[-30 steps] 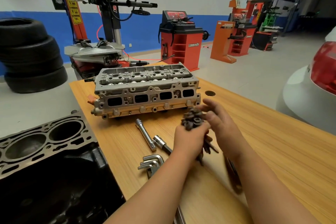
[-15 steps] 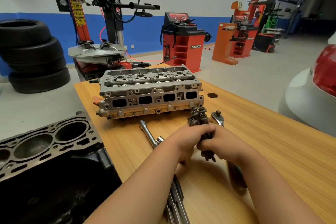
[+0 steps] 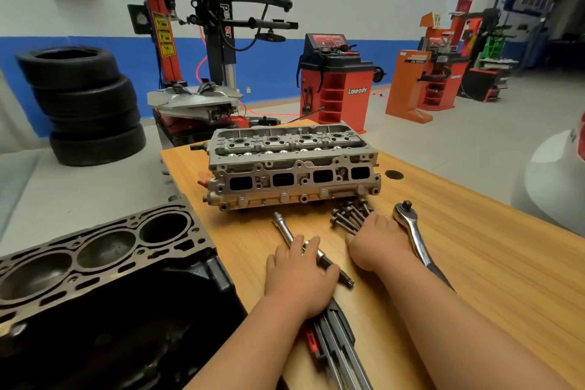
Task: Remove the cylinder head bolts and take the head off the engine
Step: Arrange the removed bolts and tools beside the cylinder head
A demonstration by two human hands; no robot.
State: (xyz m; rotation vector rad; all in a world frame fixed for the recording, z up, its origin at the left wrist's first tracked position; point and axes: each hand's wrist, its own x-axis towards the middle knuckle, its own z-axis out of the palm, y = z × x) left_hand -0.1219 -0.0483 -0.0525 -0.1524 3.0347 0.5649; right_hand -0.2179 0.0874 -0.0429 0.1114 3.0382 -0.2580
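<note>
The grey cylinder head [image 3: 294, 168] stands off the engine on the wooden table [image 3: 481, 263]. To the left sits the bare engine block [image 3: 95, 256], its bores open. Several dark head bolts [image 3: 346, 215] lie bunched on the table just in front of the head. My right hand [image 3: 376, 244] rests over their threaded ends with the fingers curled on them; the fingertips are hidden. My left hand [image 3: 297, 275] lies flat on a chrome extension bar [image 3: 283, 226], fingers spread over it.
A chrome ratchet [image 3: 411, 231] lies right of my right hand. Long black-handled tools [image 3: 338, 342] lie under my left wrist. A round hole [image 3: 394, 174] is in the table behind the head. Stacked tyres [image 3: 82, 104] and shop machines stand behind, a white car [image 3: 554, 180] at the right.
Both hands held the bolt bundle upright above the table. Now the bolts lie on the table by the head, and my left hand has let go and dropped onto the extension bar.
</note>
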